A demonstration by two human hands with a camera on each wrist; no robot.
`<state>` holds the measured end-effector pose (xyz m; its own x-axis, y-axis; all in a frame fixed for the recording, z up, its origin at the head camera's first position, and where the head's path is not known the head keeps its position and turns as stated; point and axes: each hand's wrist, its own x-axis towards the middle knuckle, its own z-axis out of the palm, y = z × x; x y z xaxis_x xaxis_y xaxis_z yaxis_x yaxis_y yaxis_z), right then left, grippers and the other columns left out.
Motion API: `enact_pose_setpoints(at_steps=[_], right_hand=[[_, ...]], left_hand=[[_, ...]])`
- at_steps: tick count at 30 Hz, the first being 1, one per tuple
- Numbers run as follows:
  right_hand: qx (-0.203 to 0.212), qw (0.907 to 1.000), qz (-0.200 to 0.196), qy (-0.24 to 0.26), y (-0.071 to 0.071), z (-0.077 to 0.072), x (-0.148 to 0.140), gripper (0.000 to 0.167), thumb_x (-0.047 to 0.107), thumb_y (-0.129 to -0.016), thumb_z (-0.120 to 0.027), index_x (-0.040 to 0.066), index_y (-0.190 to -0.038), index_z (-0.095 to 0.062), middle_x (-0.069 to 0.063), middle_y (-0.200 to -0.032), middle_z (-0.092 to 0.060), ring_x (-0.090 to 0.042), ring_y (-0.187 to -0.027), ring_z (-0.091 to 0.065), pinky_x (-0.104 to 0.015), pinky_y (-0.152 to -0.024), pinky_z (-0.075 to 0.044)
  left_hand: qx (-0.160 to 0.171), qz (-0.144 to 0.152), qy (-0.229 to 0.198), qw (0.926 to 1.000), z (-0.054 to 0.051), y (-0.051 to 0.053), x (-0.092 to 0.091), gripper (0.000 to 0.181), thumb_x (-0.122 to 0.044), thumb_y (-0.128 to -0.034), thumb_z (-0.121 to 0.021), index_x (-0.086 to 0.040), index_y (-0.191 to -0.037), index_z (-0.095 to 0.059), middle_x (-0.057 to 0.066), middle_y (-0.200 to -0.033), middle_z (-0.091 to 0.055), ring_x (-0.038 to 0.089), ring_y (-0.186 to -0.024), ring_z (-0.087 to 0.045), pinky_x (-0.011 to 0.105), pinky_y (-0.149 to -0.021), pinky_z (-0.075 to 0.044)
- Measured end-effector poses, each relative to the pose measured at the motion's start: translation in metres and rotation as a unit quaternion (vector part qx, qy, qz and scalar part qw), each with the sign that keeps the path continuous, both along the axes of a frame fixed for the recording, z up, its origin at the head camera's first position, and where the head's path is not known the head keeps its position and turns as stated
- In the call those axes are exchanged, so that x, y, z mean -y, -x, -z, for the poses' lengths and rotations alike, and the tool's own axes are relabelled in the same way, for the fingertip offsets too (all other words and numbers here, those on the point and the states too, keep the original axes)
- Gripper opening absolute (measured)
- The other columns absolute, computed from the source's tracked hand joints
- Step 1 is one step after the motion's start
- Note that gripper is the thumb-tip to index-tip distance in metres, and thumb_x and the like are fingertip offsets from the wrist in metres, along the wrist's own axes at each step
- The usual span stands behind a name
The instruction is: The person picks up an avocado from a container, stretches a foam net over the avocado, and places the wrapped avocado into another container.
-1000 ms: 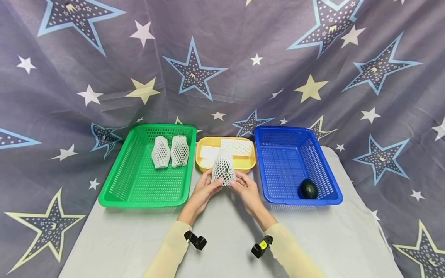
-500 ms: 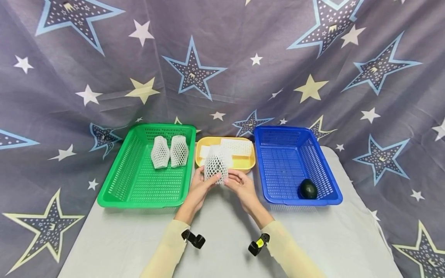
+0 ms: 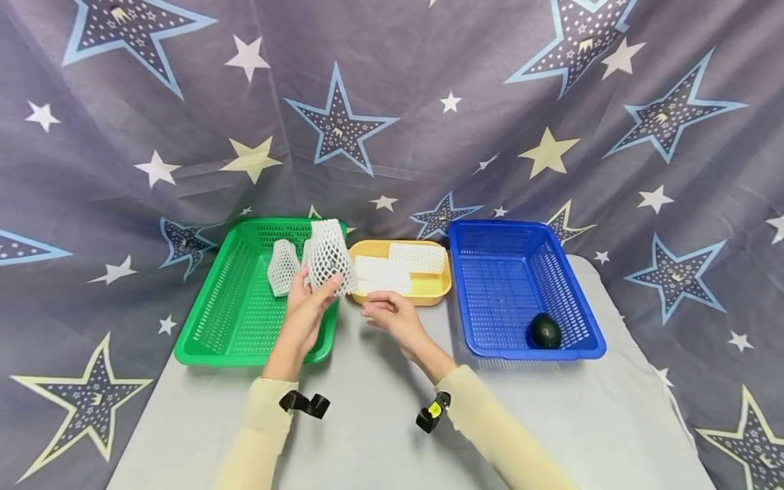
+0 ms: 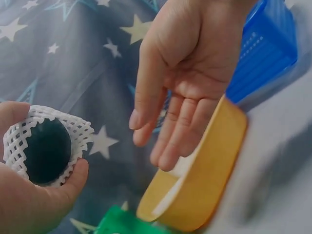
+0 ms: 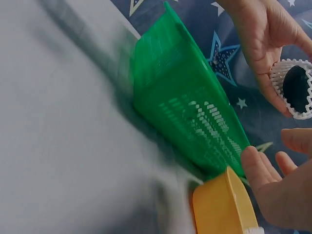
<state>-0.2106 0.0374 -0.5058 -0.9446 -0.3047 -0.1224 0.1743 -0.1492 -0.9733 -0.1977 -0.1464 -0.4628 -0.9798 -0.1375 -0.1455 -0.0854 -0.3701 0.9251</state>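
Cuffs/cams: light sleeves (image 3: 496, 435) on both forearms; blk wrist cams (image 3: 306, 404) at each wrist, above grey-white cloth (image 3: 373, 415).

R hand (image 3: 397, 320): fingers relaxed, slightly bent, thumb apart from fingers in L wrist view. Pos.: just beyond near side of yellow tray in hd view, i.e. toward wearer; apart from L hand.

L hand (image 3: 306, 309): pinches netted fruit between thumb and fingers, approx. at lower half.

Netted fruit (image 3: 331, 262): dk green, rounded; in wht mesh sleeve. Sleeve end facing wrist cams is wide, w/ zigzag edge; dk fruit visible inside. Far end of sleeve narrower. Pos.: in L hand, in front of R side of green basket in hd view; ht. above basket can't be told.

Containers, L to R:
- Green basket (image 3: 245, 333): 2 netted pcs. L pc. (image 3: 283, 269) lies toward far end; R pc. (image 3: 306, 250) mostly hidden behind held fruit.
- Yellow tray (image 3: 422, 300): flat wht pcs. (image 3: 382, 273) at L, wht mesh sleeve (image 3: 418, 257) at far R.
- Blue basket (image 3: 496, 292): 1 bare dk green fruit (image 3: 544, 331), near R corner closest to wearer.

Bkgd.: grey star-print curtain (image 3: 398, 136).
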Motion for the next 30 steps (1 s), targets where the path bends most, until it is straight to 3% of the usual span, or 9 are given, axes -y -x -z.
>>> enact_pose_setpoints(at_steps=[5, 12, 16, 21, 25, 30], right_hand=[[0.039, 0.9989, -0.026, 0.0, 0.008, -0.006, 0.017, 0.039, 0.001, -0.098, -0.064, -0.007, -0.135, -0.055, -0.027, -0.123, -0.068, -0.011, -0.091, -0.072, -0.049, -0.099, -0.057], [0.093, 0.9945, -0.041, -0.025, 0.021, -0.011, 0.038, 0.046, 0.0, -0.095, -0.065, -0.003, -0.14, -0.053, -0.031, -0.127, -0.065, -0.04, -0.119, -0.066, -0.052, -0.105, -0.052], [0.109, 0.9921, -0.052, -0.035, 0.027, -0.014, 0.046, 0.05, -0.001, -0.095, -0.065, -0.005, -0.143, -0.05, -0.032, -0.131, -0.063, -0.042, -0.122, -0.064, -0.052, -0.105, -0.052], [0.138, 0.9884, -0.05, -0.038, 0.034, -0.013, 0.055, 0.048, -0.003, -0.093, -0.066, -0.006, -0.139, -0.052, -0.024, -0.11, -0.072, -0.033, -0.109, -0.072, -0.051, -0.104, -0.052], [0.163, 0.9847, -0.043, -0.044, 0.036, -0.014, 0.062, 0.046, -0.006, -0.092, -0.067, -0.005, -0.136, -0.053, -0.009, -0.087, -0.069, -0.02, -0.086, -0.074, -0.05, -0.103, -0.052], [0.172, 0.9822, -0.029, -0.069, 0.035, -0.01, 0.069, 0.042, -0.009, -0.09, -0.068, -0.005, -0.13, -0.056, -0.004, -0.082, -0.063, -0.012, -0.069, -0.067, -0.046, -0.1, -0.056]], left_hand=[[0.005, -0.005, 0.025, 0.9997, -0.008, 0.004, 0.019, 0.069, -0.013, -0.097, -0.069, -0.016, -0.15, -0.024, 0.002, -0.131, -0.052, 0.007, -0.109, -0.062, 0.018, -0.093, -0.054], [0.002, -0.01, 0.047, 0.9988, -0.017, 0.009, 0.038, 0.065, -0.013, -0.0964, -0.07, -0.015, -0.145, -0.027, 0.001, -0.126, -0.054, 0.007, -0.104, -0.062, 0.019, -0.09, -0.054], [0.007, -0.003, 0.063, 0.998, -0.023, 0.011, 0.046, 0.071, -0.013, -0.097, -0.069, -0.014, -0.15, -0.022, 0.0, -0.125, -0.053, 0.006, -0.105, -0.061, 0.018, -0.091, -0.054], [-0.003, 0.01, 0.072, 0.9973, -0.028, 0.015, 0.054, 0.075, -0.01, -0.097, -0.068, -0.015, -0.153, -0.018, 0.001, -0.127, -0.053, 0.003, -0.104, -0.063, 0.018, -0.092, -0.053], [-0.002, 0.009, 0.083, 0.9965, -0.028, 0.018, 0.063, 0.076, -0.01, -0.096, -0.069, -0.016, -0.152, -0.018, 0.0, -0.121, -0.056, 0.0, -0.087, -0.059, 0.016, -0.082, -0.051], [0.015, 0.001, 0.085, 0.9962, -0.028, 0.023, 0.077, 0.083, -0.012, -0.0942, -0.072, -0.015, -0.156, -0.016, -0.004, -0.117, -0.056, 0.0, -0.086, -0.059, 0.016, -0.08, -0.053]])
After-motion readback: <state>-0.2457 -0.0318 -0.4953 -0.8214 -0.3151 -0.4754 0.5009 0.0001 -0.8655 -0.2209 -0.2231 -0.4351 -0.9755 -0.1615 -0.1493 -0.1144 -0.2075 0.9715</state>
